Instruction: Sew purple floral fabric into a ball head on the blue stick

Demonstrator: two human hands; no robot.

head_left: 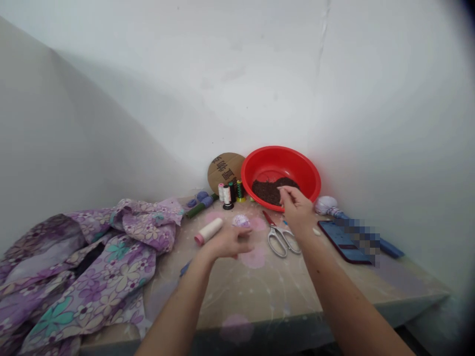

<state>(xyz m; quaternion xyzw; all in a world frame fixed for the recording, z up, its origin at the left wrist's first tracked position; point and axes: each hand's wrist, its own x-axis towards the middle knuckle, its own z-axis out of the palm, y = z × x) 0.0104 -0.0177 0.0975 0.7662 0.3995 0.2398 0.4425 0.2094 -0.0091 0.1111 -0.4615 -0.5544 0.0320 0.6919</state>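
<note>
While dark grains (270,192) lie in a red plastic basin (282,153), the right hand (296,210) pinches above them, its contents unclear, and the left hand (226,242) hangs open by a lilac cloth ball (241,220)

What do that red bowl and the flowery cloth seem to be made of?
The red bowl looks like moulded plastic: smooth, glossy, one even colour throughout. The flowery cloth seems a soft woven fabric, perhaps cotton, printed with a matte pattern and lying in loose folds; its exact fibre can't be told.

White walls (237,84) forming a corner
</note>
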